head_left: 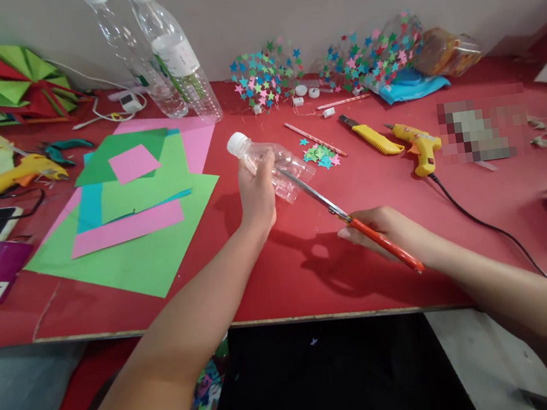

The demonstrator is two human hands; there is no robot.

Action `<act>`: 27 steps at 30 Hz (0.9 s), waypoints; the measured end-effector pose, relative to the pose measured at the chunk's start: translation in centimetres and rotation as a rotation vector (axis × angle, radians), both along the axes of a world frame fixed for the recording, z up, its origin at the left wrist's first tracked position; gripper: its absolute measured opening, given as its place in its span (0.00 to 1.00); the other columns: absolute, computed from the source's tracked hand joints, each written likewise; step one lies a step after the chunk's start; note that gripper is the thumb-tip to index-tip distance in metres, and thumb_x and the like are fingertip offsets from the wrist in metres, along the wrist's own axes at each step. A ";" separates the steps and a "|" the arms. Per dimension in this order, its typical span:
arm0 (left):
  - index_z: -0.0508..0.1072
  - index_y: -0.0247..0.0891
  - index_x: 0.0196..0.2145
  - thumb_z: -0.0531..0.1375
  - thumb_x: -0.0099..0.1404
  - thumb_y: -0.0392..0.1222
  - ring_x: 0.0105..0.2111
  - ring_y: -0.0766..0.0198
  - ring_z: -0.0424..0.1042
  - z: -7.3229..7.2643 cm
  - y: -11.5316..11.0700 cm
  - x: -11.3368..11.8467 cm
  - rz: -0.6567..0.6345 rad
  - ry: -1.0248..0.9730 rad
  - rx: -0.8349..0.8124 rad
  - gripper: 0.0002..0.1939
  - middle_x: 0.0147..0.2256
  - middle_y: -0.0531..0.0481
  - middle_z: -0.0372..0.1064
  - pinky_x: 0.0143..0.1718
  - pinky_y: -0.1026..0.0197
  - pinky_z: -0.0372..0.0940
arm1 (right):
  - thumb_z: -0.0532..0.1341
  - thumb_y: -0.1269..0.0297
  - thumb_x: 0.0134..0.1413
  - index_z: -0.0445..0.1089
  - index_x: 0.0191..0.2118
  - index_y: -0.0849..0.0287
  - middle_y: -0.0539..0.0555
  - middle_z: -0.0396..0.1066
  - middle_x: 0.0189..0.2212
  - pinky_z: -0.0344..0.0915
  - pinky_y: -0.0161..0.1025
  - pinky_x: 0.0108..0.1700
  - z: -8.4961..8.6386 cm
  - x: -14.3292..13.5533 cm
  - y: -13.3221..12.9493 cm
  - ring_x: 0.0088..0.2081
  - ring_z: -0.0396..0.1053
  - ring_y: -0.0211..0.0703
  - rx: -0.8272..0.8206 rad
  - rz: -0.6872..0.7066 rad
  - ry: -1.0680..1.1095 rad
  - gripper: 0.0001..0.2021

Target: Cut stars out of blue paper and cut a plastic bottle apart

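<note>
My left hand (pixel 257 190) grips a clear plastic bottle top (pixel 293 165) with a white screw cap, its cap end pointing up and left. The piece looks cut off short at its lower end. My right hand (pixel 388 233) is closed around scissors (pixel 337 210) with red handles. Their metal blades reach up and left to the bottle's plastic, by my left thumb; whether they are cutting into it I cannot tell. Just beyond the bottle lies a small pile of coloured paper stars (pixel 321 155) beside a patterned stick (pixel 315 139).
Coloured paper sheets (pixel 161 270) lie to the left, with two upright bottles (pixel 178 56) behind. Star-covered clear shapes (pixel 256 76) stand along the wall. To the right are a yellow box cutter (pixel 378 137) and a glue gun (pixel 417 146), its cord running to the front edge.
</note>
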State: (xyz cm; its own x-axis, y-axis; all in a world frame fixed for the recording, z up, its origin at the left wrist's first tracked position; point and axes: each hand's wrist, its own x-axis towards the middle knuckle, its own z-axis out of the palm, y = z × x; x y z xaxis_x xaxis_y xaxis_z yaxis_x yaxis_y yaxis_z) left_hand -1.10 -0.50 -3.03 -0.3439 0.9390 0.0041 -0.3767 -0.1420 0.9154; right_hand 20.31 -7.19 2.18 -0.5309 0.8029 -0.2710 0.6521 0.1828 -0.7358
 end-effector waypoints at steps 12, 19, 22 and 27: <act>0.66 0.42 0.37 0.61 0.61 0.46 0.38 0.60 0.74 -0.7 0.1 0.2 0.015 0.178 0.179 0.09 0.36 0.50 0.73 0.42 0.56 0.69 | 0.58 0.43 0.58 0.53 0.24 0.56 0.44 0.50 0.21 0.48 0.34 0.24 -0.8 0.4 0.0 0.24 0.47 0.34 -0.029 0.005 0.069 0.24; 0.66 0.42 0.37 0.62 0.61 0.48 0.36 0.60 0.75 -0.8 0.4 0.1 0.030 0.190 0.155 0.11 0.34 0.50 0.73 0.42 0.55 0.69 | 0.57 0.41 0.58 0.52 0.21 0.56 0.44 0.50 0.17 0.47 0.35 0.23 -0.2 -0.1 -0.3 0.20 0.48 0.32 -0.051 -0.024 0.080 0.26; 0.65 0.41 0.37 0.62 0.61 0.49 0.35 0.60 0.75 -0.9 0.5 0.0 0.034 0.186 0.168 0.12 0.34 0.50 0.73 0.42 0.55 0.69 | 0.57 0.42 0.59 0.54 0.22 0.56 0.44 0.52 0.16 0.48 0.34 0.23 -0.3 0.0 -0.2 0.19 0.50 0.32 -0.056 -0.022 0.057 0.25; 0.66 0.42 0.39 0.64 0.60 0.53 0.39 0.59 0.75 -1.5 0.5 -0.1 0.006 0.238 0.239 0.16 0.36 0.49 0.73 0.46 0.54 0.69 | 0.57 0.43 0.59 0.56 0.24 0.56 0.44 0.55 0.17 0.48 0.34 0.23 -0.6 0.3 -0.1 0.19 0.53 0.33 -0.059 -0.027 0.017 0.23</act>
State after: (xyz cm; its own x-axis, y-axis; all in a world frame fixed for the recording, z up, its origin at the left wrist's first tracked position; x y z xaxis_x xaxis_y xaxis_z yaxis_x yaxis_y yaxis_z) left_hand -1.22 -0.03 -4.50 -0.3121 0.8997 0.3052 -0.1549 -0.3651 0.9180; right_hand 20.63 -7.27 1.60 -0.5142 0.7999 -0.3094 0.6432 0.1210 -0.7561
